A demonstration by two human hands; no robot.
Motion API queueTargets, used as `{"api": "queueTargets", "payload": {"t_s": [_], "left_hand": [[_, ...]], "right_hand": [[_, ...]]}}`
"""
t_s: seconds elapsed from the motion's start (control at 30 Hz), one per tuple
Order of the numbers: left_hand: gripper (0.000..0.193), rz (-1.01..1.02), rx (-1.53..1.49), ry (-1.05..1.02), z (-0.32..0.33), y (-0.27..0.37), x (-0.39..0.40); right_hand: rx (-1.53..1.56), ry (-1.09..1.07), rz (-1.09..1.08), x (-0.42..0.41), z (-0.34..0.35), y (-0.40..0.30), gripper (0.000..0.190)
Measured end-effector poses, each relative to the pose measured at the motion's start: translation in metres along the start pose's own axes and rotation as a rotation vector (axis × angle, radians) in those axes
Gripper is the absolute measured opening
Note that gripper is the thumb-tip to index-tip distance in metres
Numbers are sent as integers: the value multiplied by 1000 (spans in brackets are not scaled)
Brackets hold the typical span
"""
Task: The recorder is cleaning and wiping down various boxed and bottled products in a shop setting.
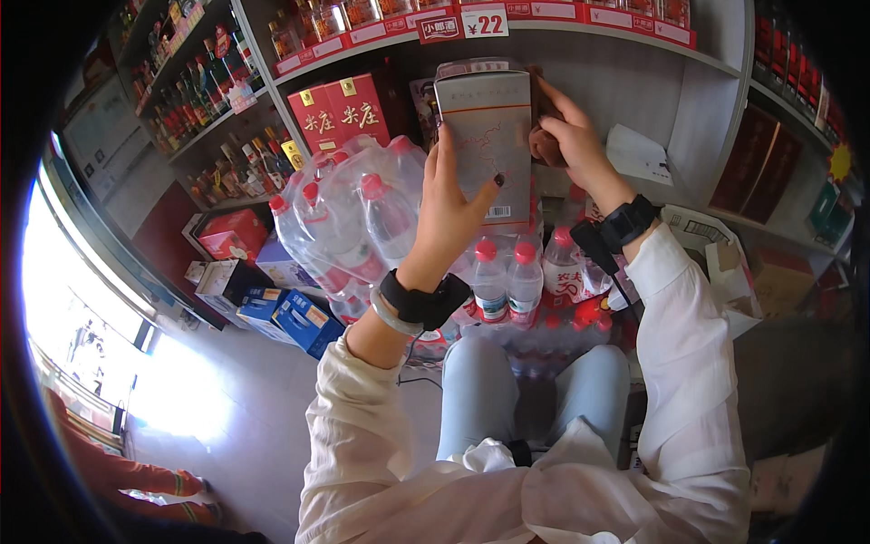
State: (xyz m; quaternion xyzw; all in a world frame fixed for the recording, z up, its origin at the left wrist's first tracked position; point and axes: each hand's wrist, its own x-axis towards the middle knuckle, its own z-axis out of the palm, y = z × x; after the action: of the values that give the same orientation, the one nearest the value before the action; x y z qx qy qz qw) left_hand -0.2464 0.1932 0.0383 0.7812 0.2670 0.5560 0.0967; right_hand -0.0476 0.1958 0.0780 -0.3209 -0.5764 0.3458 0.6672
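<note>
A tall grey carton [484, 156] with thin red line drawings and a barcode stands upright in front of me, above packs of water bottles. My left hand [448, 197] grips its near left side, thumb across the front face. In my right hand [574, 139] is a bunched brown cloth [548, 144], pressed to the carton's right side. Just below are clear bottles with red caps [491, 282]. To the left of the carton lies a plastic-wrapped pack of larger bottles [380, 211]. What the carton rests on is hidden.
Red liquor boxes [346, 112] stand on the shelf behind. Above runs a shelf edge [625, 32] with price tags. An opened cardboard box [720, 251] sits at right; blue cartons [292, 319] are on the left floor. A person's orange trouser legs [156, 479] show at lower left.
</note>
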Motion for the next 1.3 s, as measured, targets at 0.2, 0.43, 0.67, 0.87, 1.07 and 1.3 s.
{"api": "queueTargets", "payload": {"t_s": [0.2, 0.43, 0.67, 0.87, 1.07, 1.3], "left_hand": [[60, -87, -15, -51, -35, -17, 47], [37, 17, -172, -281, -47, -44, 125], [37, 42, -120, -325, -41, -46, 136], [35, -1, -148, -307, -53, -64, 139], [33, 45, -83, -325, -50, -56, 131], [31, 134, -27, -318, -52, -50, 134]], "right_hand": [[-65, -27, -80, -12, -8, 9, 52], [-197, -24, -69, -25, -19, -10, 46], [-1473, 15, -1232, 9, 23, -34, 44], [-1472, -524, -1097, -32, 33, 22, 38], [-1392, -864, -1063, -72, -6, 54, 21], [-1626, -866, -510, -71, -85, 5, 15]]}}
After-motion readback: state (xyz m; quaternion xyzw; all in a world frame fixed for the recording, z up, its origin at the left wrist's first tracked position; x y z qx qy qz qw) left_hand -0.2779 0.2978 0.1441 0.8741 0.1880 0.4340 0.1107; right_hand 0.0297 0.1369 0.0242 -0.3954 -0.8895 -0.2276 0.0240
